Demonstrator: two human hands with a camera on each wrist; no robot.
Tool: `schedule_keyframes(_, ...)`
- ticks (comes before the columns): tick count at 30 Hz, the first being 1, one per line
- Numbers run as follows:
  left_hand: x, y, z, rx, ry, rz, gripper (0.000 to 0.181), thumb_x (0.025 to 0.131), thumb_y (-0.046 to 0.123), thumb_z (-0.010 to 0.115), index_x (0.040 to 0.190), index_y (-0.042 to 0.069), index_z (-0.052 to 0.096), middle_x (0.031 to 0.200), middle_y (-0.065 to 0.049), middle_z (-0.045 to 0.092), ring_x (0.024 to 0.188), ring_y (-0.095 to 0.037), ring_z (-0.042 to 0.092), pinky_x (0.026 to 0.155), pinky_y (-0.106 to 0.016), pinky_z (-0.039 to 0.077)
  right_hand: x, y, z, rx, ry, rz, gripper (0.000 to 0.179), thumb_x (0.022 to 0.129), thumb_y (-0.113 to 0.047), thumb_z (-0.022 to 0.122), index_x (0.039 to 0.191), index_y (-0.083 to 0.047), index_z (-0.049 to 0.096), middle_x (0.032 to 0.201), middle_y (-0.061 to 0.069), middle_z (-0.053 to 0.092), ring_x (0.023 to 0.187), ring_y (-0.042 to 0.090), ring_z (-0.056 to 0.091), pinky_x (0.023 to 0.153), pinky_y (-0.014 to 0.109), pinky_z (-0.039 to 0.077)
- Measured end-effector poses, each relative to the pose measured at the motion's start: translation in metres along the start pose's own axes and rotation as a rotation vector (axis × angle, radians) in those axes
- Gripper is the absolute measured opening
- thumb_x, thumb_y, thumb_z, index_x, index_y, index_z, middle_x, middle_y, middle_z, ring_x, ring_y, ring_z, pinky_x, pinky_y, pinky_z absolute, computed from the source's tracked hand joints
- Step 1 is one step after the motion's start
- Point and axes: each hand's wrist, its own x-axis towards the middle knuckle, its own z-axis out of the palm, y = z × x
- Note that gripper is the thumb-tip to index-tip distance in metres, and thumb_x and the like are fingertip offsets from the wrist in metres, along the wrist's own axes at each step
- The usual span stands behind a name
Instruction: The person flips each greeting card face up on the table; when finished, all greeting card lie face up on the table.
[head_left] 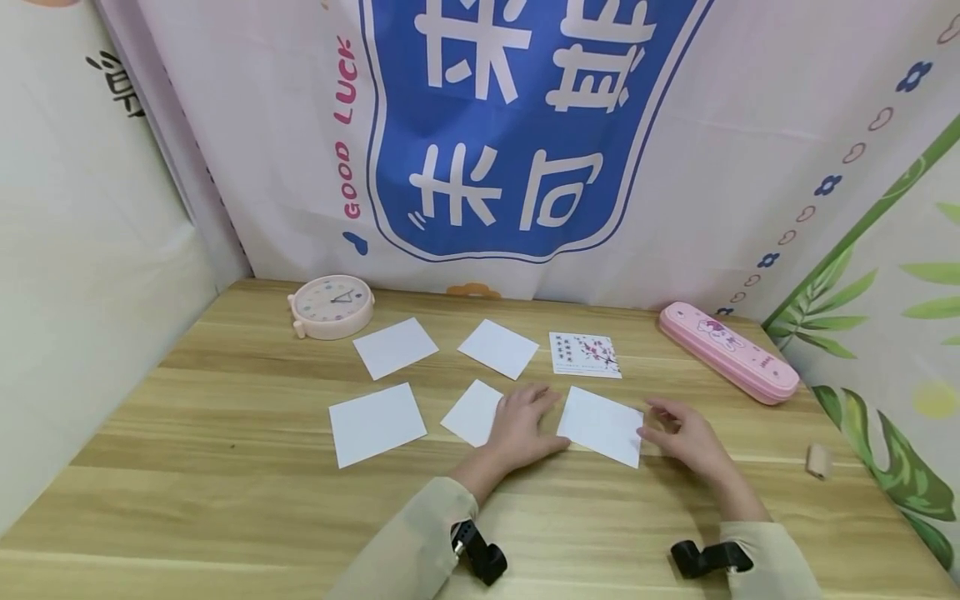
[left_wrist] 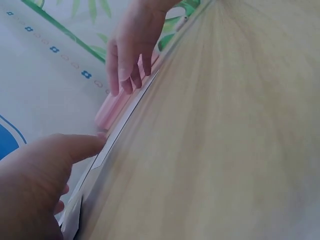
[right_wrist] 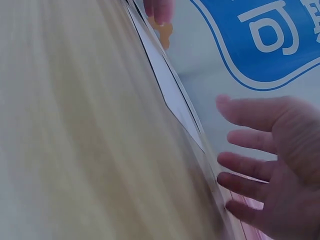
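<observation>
A blank white card (head_left: 602, 426) lies at a slant on the wooden table between the two hands. The left hand (head_left: 522, 425) is at its left corner, thumb by the edge, and partly covers another blank card (head_left: 471, 414). Beside the right edge of the slanted card is the right hand (head_left: 684, 435), fingers spread and slightly bent, fingertips right at that edge. In the right wrist view the right fingers (right_wrist: 247, 162) are apart from one another with nothing between them. The left thumb (left_wrist: 82, 146) reaches toward the card in the left wrist view.
A printed card with pink blossoms (head_left: 586, 355) lies behind. More blank cards (head_left: 395, 347) lie to the left, near a pink clock (head_left: 332, 307). At right are a pink pencil case (head_left: 727, 352) and a small beige block (head_left: 818, 461). A printed curtain (head_left: 292, 167) hangs at the back.
</observation>
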Motion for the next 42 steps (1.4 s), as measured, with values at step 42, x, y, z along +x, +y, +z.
schedule_keyframes(42, -0.0003, -0.0008, -0.0005, 0.064, -0.089, -0.002, 0.037, 0.074, 0.045, 0.06, 0.105, 0.025, 0.062, 0.127, -0.007, 0.04, 0.12, -0.026, 0.027, 0.095, -0.048, 0.017, -0.0012, 0.0034, 0.0081, -0.196, -0.137, -0.043, 0.074, 0.074, -0.038, 0.064, 0.129, 0.0, 0.033, 0.132, 0.033, 0.012, 0.119, 0.048, 0.006, 0.085, 0.065, -0.001)
